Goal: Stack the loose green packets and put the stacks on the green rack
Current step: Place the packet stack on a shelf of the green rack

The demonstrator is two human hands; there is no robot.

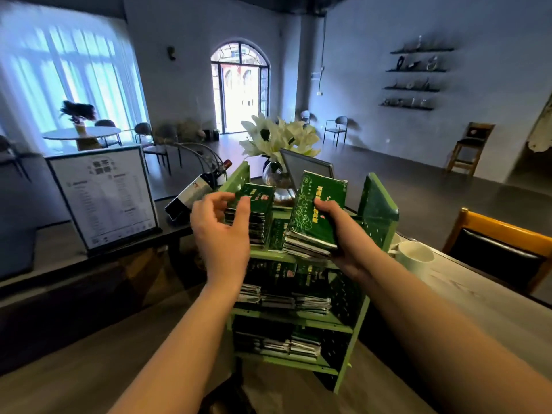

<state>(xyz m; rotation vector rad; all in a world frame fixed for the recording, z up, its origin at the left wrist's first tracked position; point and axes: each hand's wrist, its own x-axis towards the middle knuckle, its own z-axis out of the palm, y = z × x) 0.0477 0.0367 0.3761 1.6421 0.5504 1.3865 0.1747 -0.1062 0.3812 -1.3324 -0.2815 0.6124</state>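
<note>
A thick stack of green packets [313, 218], printed with pale swirls, tilts above the top shelf of the green rack [378, 210], gripped by the right hand [340, 234] with thumb across its face. The left hand [221, 231], fingers loosely spread, touches a second stack [254, 216] standing on that shelf.

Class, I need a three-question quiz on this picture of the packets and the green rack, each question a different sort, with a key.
1. True or false: the right hand holds a stack of green packets.
2. Which stands behind the green rack? A) vase of white flowers B) kettle C) lamp
3. Fill in: the left hand reaches the stack on the rack's ___ shelf.

Key: 1 true. 2 A, the vase of white flowers. 3 top, at the standing stack.
</note>
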